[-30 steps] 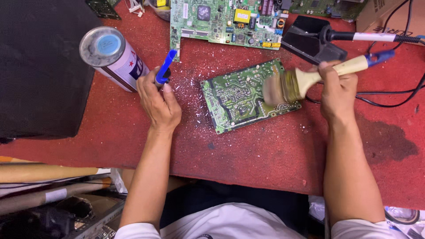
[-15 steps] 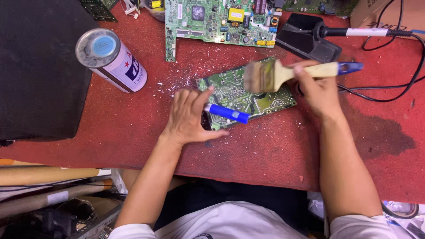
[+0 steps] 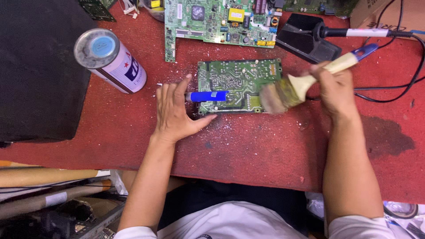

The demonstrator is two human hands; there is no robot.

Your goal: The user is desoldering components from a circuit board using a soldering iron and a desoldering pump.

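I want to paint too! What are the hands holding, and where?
The right hand grips a pale wooden-handled paintbrush around its handle. The left hand lies flat, its fingers pinning a blue pen-shaped tool against the green circuit board.

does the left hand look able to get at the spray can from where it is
Probably yes: the left hand lies flat beside the spray can, with only bare red table between them.
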